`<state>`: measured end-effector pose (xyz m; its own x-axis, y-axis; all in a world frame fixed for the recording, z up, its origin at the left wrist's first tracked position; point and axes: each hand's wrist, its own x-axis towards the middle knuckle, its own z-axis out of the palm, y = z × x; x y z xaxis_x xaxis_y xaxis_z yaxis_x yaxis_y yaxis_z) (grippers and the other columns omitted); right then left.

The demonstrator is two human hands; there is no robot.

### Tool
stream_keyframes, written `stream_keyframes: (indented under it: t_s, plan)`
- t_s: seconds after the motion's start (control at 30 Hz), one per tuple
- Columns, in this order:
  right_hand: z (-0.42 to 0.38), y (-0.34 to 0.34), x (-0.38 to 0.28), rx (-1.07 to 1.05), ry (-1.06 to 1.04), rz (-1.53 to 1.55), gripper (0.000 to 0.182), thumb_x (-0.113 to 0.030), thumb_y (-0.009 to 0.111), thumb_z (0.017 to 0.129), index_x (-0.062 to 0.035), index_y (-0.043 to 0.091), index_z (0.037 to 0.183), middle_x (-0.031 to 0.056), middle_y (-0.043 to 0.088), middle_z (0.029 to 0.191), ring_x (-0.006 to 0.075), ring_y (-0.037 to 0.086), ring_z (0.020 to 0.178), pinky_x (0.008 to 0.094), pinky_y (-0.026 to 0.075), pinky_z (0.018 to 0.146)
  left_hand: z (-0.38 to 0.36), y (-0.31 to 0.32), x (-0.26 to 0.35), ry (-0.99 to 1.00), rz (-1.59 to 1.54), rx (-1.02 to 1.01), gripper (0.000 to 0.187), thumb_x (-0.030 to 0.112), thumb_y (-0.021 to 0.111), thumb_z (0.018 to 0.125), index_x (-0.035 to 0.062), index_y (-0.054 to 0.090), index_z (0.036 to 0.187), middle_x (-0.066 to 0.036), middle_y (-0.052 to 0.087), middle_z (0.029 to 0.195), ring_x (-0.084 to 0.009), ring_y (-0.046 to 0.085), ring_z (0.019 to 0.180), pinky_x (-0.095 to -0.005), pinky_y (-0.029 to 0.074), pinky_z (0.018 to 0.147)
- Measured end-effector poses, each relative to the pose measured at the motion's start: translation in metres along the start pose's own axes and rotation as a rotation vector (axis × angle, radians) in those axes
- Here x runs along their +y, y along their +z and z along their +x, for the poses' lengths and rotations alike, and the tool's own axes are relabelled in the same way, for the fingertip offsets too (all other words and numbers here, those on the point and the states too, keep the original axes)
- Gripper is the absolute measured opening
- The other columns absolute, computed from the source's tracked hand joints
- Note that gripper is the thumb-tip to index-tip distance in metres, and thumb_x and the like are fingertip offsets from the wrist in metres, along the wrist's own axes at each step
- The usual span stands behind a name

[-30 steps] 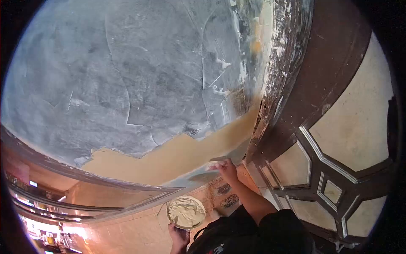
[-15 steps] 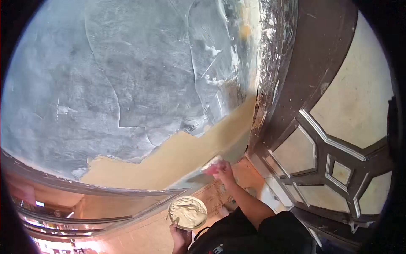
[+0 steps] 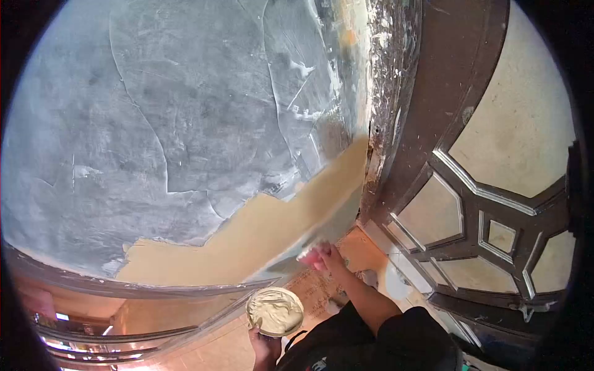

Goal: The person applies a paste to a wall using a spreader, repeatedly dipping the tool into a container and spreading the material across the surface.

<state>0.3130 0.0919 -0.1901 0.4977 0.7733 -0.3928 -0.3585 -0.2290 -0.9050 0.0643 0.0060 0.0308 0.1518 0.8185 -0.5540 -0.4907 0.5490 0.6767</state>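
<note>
My left hand (image 3: 264,344) holds a round bowl (image 3: 288,334) from below, its thumb over the rim. Thick cream putty (image 3: 275,310) fills it, with ridges on the surface. In my right hand (image 3: 333,260) is a putty knife (image 3: 314,252) with a pinkish-red handle, somewhat blurred; its pale blade is at the lower edge of the wall. Beside it, a tan-coloured band (image 3: 247,238) runs up to the right across the bottom of the grey, patchy wall (image 3: 198,117). A greyer strip lies below the band, near the blade.
On the right stands a dark brown door (image 3: 495,216) with pale panels. Its scuffed frame (image 3: 390,93) borders the wall. A ledge (image 3: 117,287) runs along the wall's lower left, with railing-like bars (image 3: 124,339) beneath. The floor (image 3: 210,346) is orange-tan.
My view has shifted slightly, so the wall and door sit a little further left. The putty knife has moved slightly down, off the tan band's edge. The bowl stays in my left hand.
</note>
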Motion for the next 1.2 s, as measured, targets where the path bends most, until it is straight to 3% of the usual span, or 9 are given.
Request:
stream_keyframes:
  t_s: [0.43,0.6,0.7,0.83,0.97,1.03,1.07,1.13,1.2]
  plan:
    - [0.009,-0.038,-0.023,-0.067,0.099,0.170,0.024,-0.023,0.057,0.088,-0.0043,0.047,0.099,0.0079,0.057,0.077,0.0134,0.058,0.059,0.0252,0.043,0.043,0.008,0.013,-0.003,0.025,-0.038,0.010,0.063,0.038,0.048,0.078,0.0038,0.037,0.130,-0.012,0.044,0.131,-0.0282,0.044,0.120,-0.0444,0.036,0.099]
    - [0.028,-0.007,-0.097,0.002,-0.335,-0.398,0.028,-0.020,0.059,0.087,-0.0041,0.042,0.104,0.0081,0.053,0.091,0.0130,0.052,0.085,0.0284,0.046,0.062,0.014,0.039,-0.008,-0.007,-0.010,0.020,0.064,0.036,0.049,0.078,0.0027,0.036,0.131,-0.013,0.044,0.131,-0.0284,0.042,0.121,-0.0442,0.034,0.101]
    - [0.065,-0.027,-0.065,0.065,-0.474,-0.268,0.027,-0.019,0.058,0.087,-0.0046,0.042,0.103,0.0076,0.052,0.086,0.0123,0.051,0.071,0.0274,0.044,0.053,0.018,0.051,-0.013,0.022,-0.038,-0.049,0.064,0.036,0.048,0.079,0.0018,0.035,0.131,-0.014,0.043,0.132,-0.0286,0.042,0.122,-0.0443,0.033,0.101]
    - [0.052,-0.086,-0.030,0.119,0.051,-0.047,0.025,-0.019,0.056,0.089,-0.0043,0.041,0.102,0.0085,0.054,0.090,0.0115,0.051,0.054,0.0278,0.038,0.038,0.014,0.068,-0.018,0.043,-0.100,-0.091,0.061,0.033,0.048,0.081,0.0018,0.035,0.131,-0.015,0.043,0.131,-0.0288,0.042,0.122,-0.0446,0.034,0.101]
    - [0.058,-0.102,-0.010,0.126,0.009,-0.161,0.031,-0.021,0.059,0.087,-0.0053,0.042,0.108,0.0080,0.055,0.087,0.0122,0.055,0.062,0.0270,0.041,0.041,0.018,0.077,-0.028,0.008,-0.053,-0.037,0.061,0.035,0.047,0.080,0.0018,0.036,0.130,-0.014,0.045,0.130,-0.0290,0.042,0.121,-0.0445,0.034,0.101]
    - [0.064,-0.087,-0.043,0.193,-1.135,-0.961,0.038,-0.026,0.065,0.083,-0.0052,0.044,0.107,0.0088,0.056,0.083,0.0152,0.057,0.071,0.0285,0.045,0.047,0.019,0.083,-0.034,0.022,-0.074,-0.020,0.060,0.035,0.046,0.081,0.0022,0.036,0.130,-0.014,0.044,0.131,-0.0290,0.043,0.121,-0.0443,0.034,0.102]
    - [0.068,-0.074,-0.055,0.189,-1.135,-0.960,0.038,-0.026,0.065,0.083,-0.0052,0.044,0.107,0.0088,0.056,0.083,0.0152,0.057,0.071,0.0285,0.045,0.047,0.019,0.089,-0.035,0.028,-0.076,-0.035,0.060,0.035,0.046,0.081,0.0024,0.036,0.130,-0.014,0.044,0.131,-0.0292,0.043,0.121,-0.0442,0.034,0.102]
    - [0.076,-0.054,-0.081,-0.067,-0.204,-0.211,0.052,-0.030,0.066,0.079,-0.0021,0.043,0.116,0.0177,0.060,0.096,0.0261,0.062,0.077,0.0370,0.050,0.068,0.019,0.098,-0.039,0.045,-0.097,-0.046,0.059,0.035,0.046,0.081,0.0024,0.037,0.130,-0.013,0.045,0.131,-0.0285,0.044,0.120,-0.0433,0.034,0.102]
    - [0.079,-0.062,-0.117,-0.038,-0.309,-0.259,0.048,-0.032,0.067,0.079,-0.0027,0.046,0.110,0.0133,0.058,0.091,0.0234,0.060,0.077,0.0345,0.050,0.062,0.018,0.109,-0.042,0.043,-0.119,-0.046,0.058,0.034,0.047,0.081,0.0023,0.038,0.129,-0.013,0.045,0.131,-0.0278,0.044,0.120,-0.0429,0.034,0.102]
